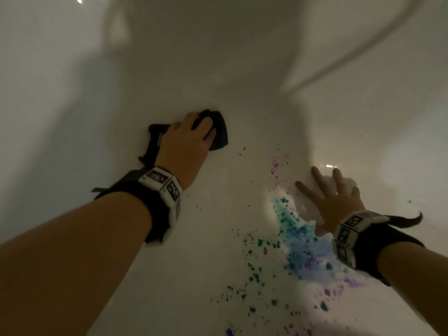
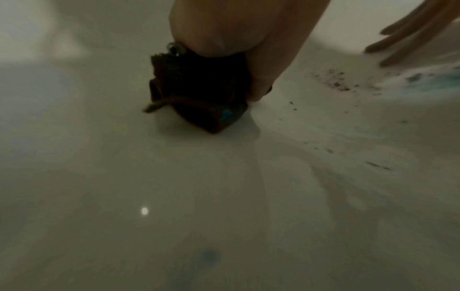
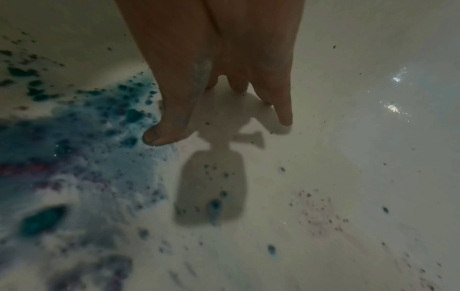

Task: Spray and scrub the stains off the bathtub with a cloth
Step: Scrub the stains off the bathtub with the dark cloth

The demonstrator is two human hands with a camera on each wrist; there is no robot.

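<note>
Both forearms are bare, without sleeves. Each wrist carries a wide black strap (image 1: 135, 190) ringed by a band of white blocks (image 1: 167, 187) printed with black square markers. On the right wrist band (image 1: 349, 234), a loose black strap end (image 1: 409, 220) curls off toward 3 o'clock

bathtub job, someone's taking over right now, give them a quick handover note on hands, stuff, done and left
Left hand grips the dark cloth, pressed on the bathtub floor, apart from the mess.
Right hand is open, fingers spread flat on the tub beside the stains.
No spray bottle in view.
Done: foam lies over the blue patch, so it looks sprayed.
Left: scrub the blue, green and purple stains, including the scattered specks.
</note>
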